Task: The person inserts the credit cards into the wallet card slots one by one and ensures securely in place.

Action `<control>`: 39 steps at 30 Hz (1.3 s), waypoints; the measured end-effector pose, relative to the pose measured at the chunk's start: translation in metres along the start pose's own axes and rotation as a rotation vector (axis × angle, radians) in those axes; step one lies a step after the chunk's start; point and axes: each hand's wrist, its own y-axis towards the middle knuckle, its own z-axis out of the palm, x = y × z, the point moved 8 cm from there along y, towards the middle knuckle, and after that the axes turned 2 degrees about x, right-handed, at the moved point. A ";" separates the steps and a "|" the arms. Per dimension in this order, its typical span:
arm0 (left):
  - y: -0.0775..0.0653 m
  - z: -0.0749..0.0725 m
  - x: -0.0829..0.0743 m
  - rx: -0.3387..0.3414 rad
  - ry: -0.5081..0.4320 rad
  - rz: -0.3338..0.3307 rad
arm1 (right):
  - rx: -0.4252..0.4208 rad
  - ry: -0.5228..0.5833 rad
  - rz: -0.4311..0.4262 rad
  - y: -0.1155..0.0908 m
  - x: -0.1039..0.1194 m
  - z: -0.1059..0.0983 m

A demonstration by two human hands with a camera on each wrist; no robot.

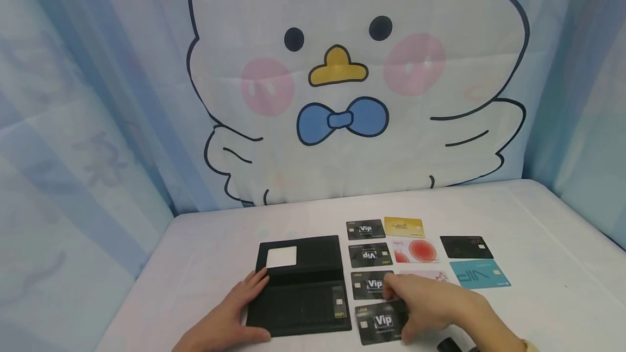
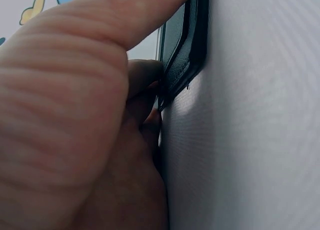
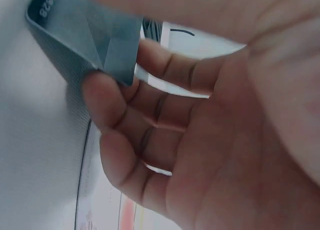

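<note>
An open black card wallet [image 1: 293,303] lies flat on the table, a white rectangle on its far half and a dark card [image 1: 339,308] in its near half. At the wallet's left side rests my left hand [image 1: 225,316], fingers on the left edge, thumb along the near edge. My right hand [image 1: 435,303] pinches a black Vip card [image 1: 381,322] by its right side, just right of the wallet. In the right wrist view that card [image 3: 112,50] sits between thumb and fingers, tilted, its far part hidden by the hand.
Beyond the held card, black Vip cards [image 1: 370,255] form a column. Beside them lie a gold card [image 1: 403,227], a red-circle card [image 1: 423,250] and a partly covered pink card [image 1: 435,274]. Farther right are a black card [image 1: 464,247] and a teal card [image 1: 479,275].
</note>
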 end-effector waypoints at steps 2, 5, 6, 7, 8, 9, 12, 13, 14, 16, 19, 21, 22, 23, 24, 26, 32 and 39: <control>0.000 0.000 0.000 -0.001 0.001 -0.002 | 0.009 -0.006 -0.055 -0.002 0.002 -0.001; 0.001 0.000 0.001 0.000 0.002 0.001 | 0.029 -0.014 -0.107 -0.003 0.002 0.000; 0.001 0.000 0.002 0.001 0.001 0.001 | 0.035 -0.015 -0.119 -0.004 0.002 0.000; 0.001 0.000 0.002 0.002 0.000 0.003 | 0.040 -0.014 -0.124 -0.004 0.002 0.001; 0.002 0.001 0.002 0.002 0.000 0.004 | 0.044 -0.008 -0.130 -0.004 0.002 0.001; 0.002 0.001 0.002 0.003 0.001 0.005 | 0.045 -0.002 -0.132 -0.004 0.002 0.001; 0.002 0.001 0.002 0.004 0.005 0.004 | 0.039 0.011 -0.132 -0.003 0.002 0.001; 0.002 0.001 0.002 0.004 0.005 0.005 | 0.036 0.014 -0.131 -0.002 0.002 0.001; 0.002 0.001 0.002 0.005 0.006 0.006 | 0.033 0.018 -0.133 -0.002 0.002 0.000; 0.001 0.001 0.001 0.005 0.007 0.012 | 0.029 0.021 -0.142 -0.002 0.003 0.000; 0.001 0.001 0.001 0.003 0.007 0.021 | 0.030 0.025 -0.164 -0.004 0.005 -0.001; 0.001 0.000 0.000 0.001 0.008 0.025 | 0.030 0.019 -0.175 -0.004 0.005 -0.001; 0.001 0.000 0.000 0.000 0.008 0.026 | 0.030 0.016 -0.172 -0.004 0.005 -0.001; 0.001 0.000 0.000 0.000 0.007 0.025 | 0.032 0.015 -0.169 -0.004 0.005 -0.001; 0.001 0.000 0.000 0.000 0.006 0.025 | 0.031 0.012 -0.165 -0.004 0.004 -0.001; 0.001 0.000 0.000 0.000 0.002 0.025 | 0.026 0.010 -0.164 -0.003 0.003 -0.003; 0.001 0.001 0.001 0.000 -0.003 0.022 | -0.026 -0.005 -0.243 -0.007 0.004 -0.013; 0.001 0.000 0.001 -0.012 -0.001 0.017 | -0.083 0.004 -0.295 -0.006 0.006 -0.020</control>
